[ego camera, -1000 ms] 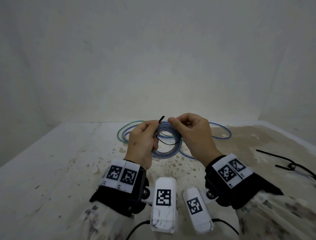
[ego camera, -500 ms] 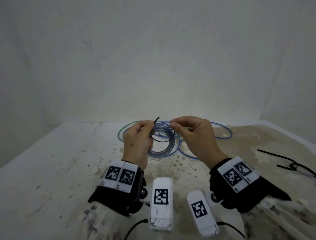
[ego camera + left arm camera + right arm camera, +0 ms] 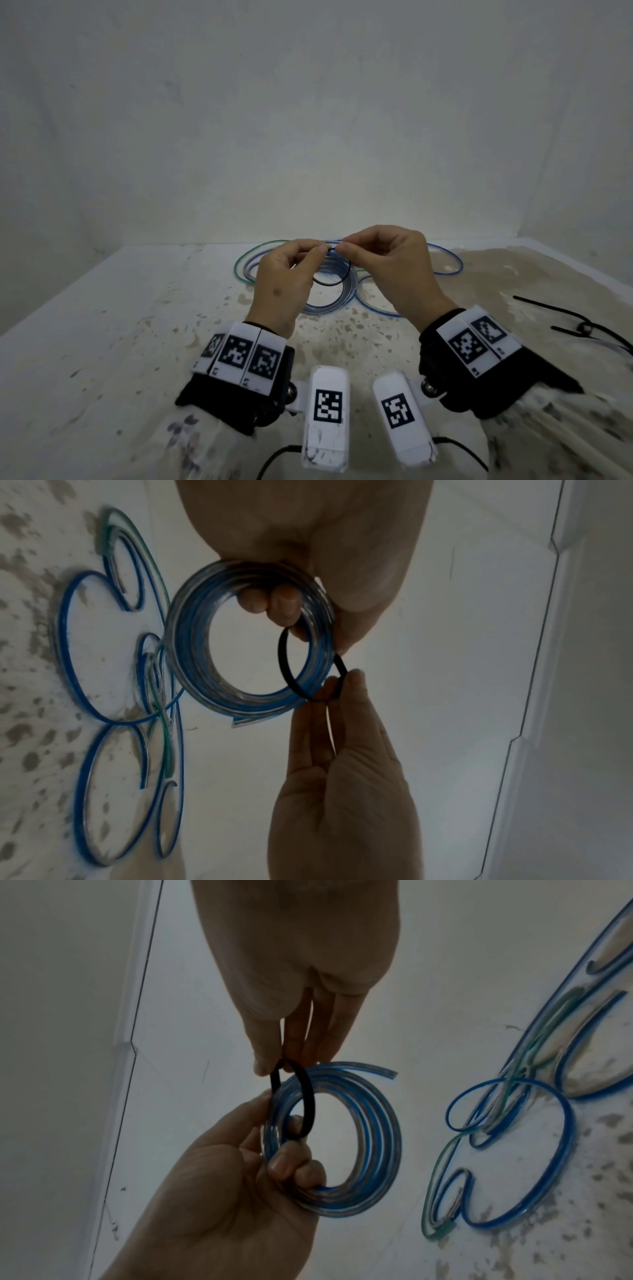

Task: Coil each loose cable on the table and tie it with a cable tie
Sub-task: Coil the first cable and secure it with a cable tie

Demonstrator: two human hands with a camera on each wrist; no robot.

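My left hand (image 3: 286, 279) grips the coil (image 3: 250, 642) above the desk (image 3: 102, 342), fingers curled through it. My right hand (image 3: 390, 267) pinches the tie (image 3: 286, 666) looped around the coil's rim. Behind them, loose cables (image 3: 445, 260) lie on the desk.

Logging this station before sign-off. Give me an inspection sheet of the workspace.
Surface: white table, brown-speckled and stained.
Job's things: coiled cable held up; black cable tie looped loosely round its strands, not cinched.
Clutter: spare black ties at the right edge.
Grippers: left hand grips the coil; right hand pinches the tie where its ends meet.
Cables: loose blue and green cables lying uncoiled behind.
Surroundings: plain white walls.
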